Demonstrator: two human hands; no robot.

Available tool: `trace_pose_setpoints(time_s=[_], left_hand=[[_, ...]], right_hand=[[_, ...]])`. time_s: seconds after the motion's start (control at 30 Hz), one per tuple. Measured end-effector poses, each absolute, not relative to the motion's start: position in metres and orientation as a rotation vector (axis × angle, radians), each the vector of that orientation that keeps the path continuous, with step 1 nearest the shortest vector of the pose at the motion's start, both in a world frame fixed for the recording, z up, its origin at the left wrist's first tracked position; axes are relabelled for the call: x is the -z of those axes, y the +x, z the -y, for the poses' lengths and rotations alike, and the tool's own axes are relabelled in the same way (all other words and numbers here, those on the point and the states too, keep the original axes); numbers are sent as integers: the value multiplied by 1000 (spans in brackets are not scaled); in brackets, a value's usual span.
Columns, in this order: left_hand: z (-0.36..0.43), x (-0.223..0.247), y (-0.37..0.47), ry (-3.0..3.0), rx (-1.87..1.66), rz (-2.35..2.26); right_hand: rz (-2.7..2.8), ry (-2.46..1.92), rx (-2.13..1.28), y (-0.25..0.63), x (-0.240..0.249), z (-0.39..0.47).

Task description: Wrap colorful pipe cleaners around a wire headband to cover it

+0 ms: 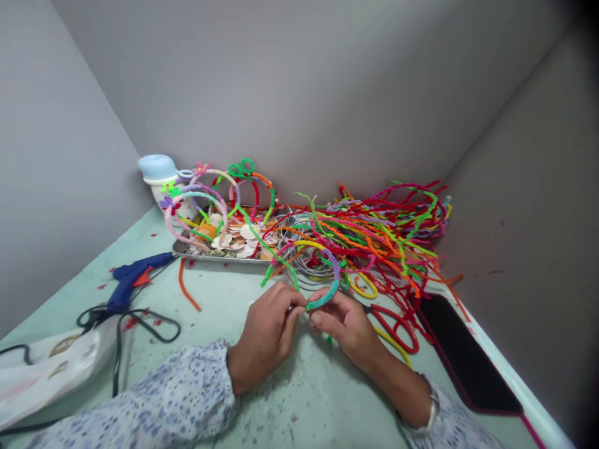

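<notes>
In front of me, a hoop [335, 269] wrapped in fuzzy pipe cleaner in bands of pink, yellow, purple and turquoise stands up between my hands. My right hand [350, 328] pinches its turquoise lower end between thumb and fingers. Closed close beside it, my left hand [269, 327] pinches a green pipe cleaner [255, 234] where it meets the hoop's end. The long free part of that pipe cleaner rises up and to the left, over the tray. My fingertips nearly touch, and they hide the exact joint.
Behind, a metal tray [224, 260] holds shell-like pieces and finished wrapped hoops [223, 215]. Right of it lie wire coils [306, 265] and a pipe-cleaner heap [374, 227]. Red-handled scissors [397, 330], a black slab [468, 355], a blue glue gun [124, 287] with cord and a blue-lidded bottle [156, 167] surround them.
</notes>
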State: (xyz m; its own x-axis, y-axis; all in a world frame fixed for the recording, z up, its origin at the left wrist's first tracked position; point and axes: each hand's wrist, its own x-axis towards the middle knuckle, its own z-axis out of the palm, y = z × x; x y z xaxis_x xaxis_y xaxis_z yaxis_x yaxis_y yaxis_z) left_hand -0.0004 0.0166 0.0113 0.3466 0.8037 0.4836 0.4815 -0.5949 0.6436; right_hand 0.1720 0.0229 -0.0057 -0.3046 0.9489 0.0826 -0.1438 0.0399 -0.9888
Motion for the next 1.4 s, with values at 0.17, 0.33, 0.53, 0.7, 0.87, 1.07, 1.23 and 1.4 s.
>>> trace_pose_setpoints(time_s=[0.17, 0.33, 0.53, 0.7, 0.87, 1.07, 1.23, 1.4], left_hand=[[-16, -10, -1, 2269, -1098, -1100], [-18, -9, -1, 2272, -1077, -1074], [-18, -8, -1, 2245, -1080, -1073], [-17, -8, 0, 2249, -1065, -1035], [-16, -9, 0, 2271, -1039, -1008], [-15, -15, 0, 2259, -946, -1026], [-18, -24, -1, 2125, -846, -1001], [-23, -31, -2, 1997, -719, -986]], right_hand=[[1321, -940, -1479, 173, -1, -25], [1383, -991, -1496, 177, -3, -27], [1406, -989, -1457, 178, -4, -28], [1407, -958, -1450, 178, -5, -28], [1417, -962, -1449, 179, -3, -28], [1410, -950, -1439, 179, -2, -28], [1434, -942, -1433, 180, -3, -29], [1408, -967, -1432, 179, -3, -29]])
